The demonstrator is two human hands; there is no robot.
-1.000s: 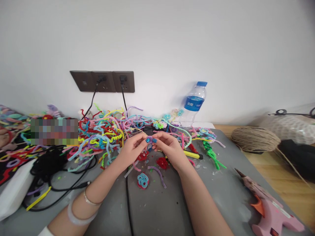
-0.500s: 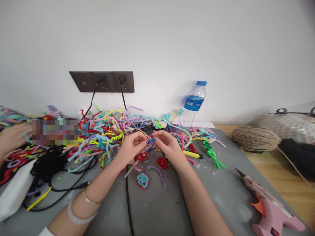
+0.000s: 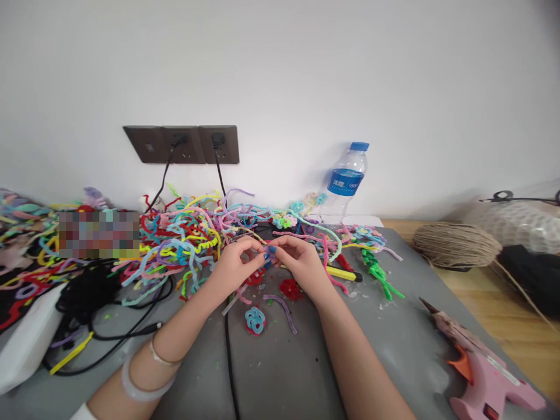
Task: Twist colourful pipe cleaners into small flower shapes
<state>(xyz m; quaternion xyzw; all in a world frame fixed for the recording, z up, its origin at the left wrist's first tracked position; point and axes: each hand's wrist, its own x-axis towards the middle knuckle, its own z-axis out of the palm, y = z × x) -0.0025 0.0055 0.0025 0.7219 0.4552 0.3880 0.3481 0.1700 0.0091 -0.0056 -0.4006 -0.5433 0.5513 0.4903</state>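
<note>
My left hand [image 3: 236, 266] and my right hand [image 3: 298, 261] meet above the grey mat [image 3: 280, 361], fingertips pinched together on a small lilac pipe-cleaner piece [image 3: 268, 253]. Both hands are closed on it. Just below them lie a red pipe-cleaner flower [image 3: 289, 288], a blue and pink looped flower [image 3: 254, 320] and a loose lilac strand [image 3: 282, 306]. Behind the hands spreads a big tangle of coloured pipe cleaners [image 3: 184, 239].
A pink glue gun [image 3: 481, 367] lies at the right front. A water bottle [image 3: 343, 184] stands by the wall, a ball of twine [image 3: 455, 245] to its right. Black cables [image 3: 100, 303] run from the wall sockets [image 3: 181, 144]. A green twisted piece [image 3: 378, 274] and a yellow tool [image 3: 343, 273] lie near my right hand.
Another person's hand that reached in at the far left half a second ago is gone. My fingers have shifted slightly on the lilac piece; the hands stay in place.
</note>
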